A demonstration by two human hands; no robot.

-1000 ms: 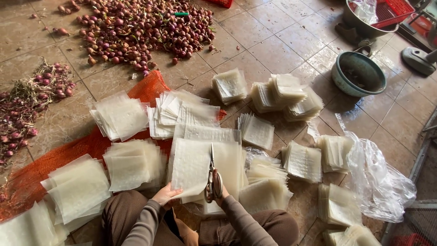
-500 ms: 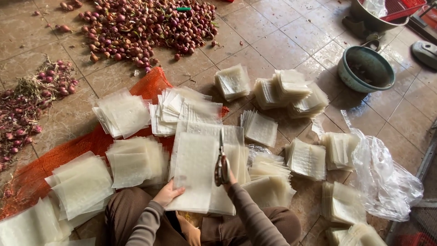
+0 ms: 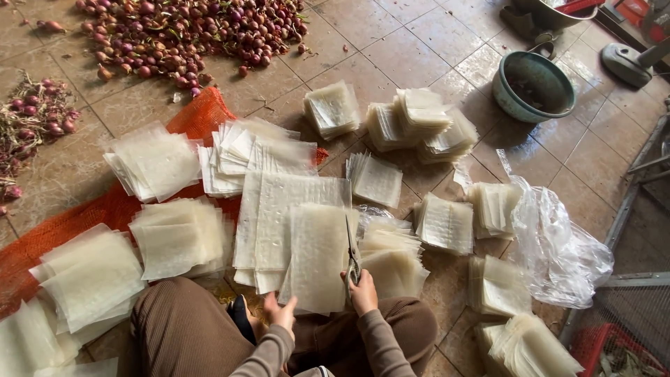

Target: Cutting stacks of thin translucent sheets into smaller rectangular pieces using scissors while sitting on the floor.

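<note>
Tiled floor (image 3: 419, 56) fills the frame. An orange net sack (image 3: 105, 209) lies flat across the left half, running from the upper centre down to the lower left edge. A heap of red shallots (image 3: 181, 31) covers the upper left, with a smaller scatter of shallots and stalks (image 3: 31, 119) at the left edge. Stacks of cut translucent squares (image 3: 419, 122) ring the centre, from the left edge round to the lower right corner. A crumpled clear plastic bag (image 3: 565, 244) lies at right centre. A green basin (image 3: 534, 84) stands at upper right. A seated person's knees in brown trousers (image 3: 181, 328) occupy the bottom centre. A long pale translucent sheet (image 3: 317, 255) rises from the bottom centre toward mid-frame, over other long sheets (image 3: 272, 216). The left hand (image 3: 281, 309) pinches the sheet's lower left corner. The right hand (image 3: 363, 290), closed on the handles of scissors (image 3: 352, 255), sits at the sheet's lower right edge, blades pointing up along that edge. The hands are apart, one at each side of the sheet.
</note>
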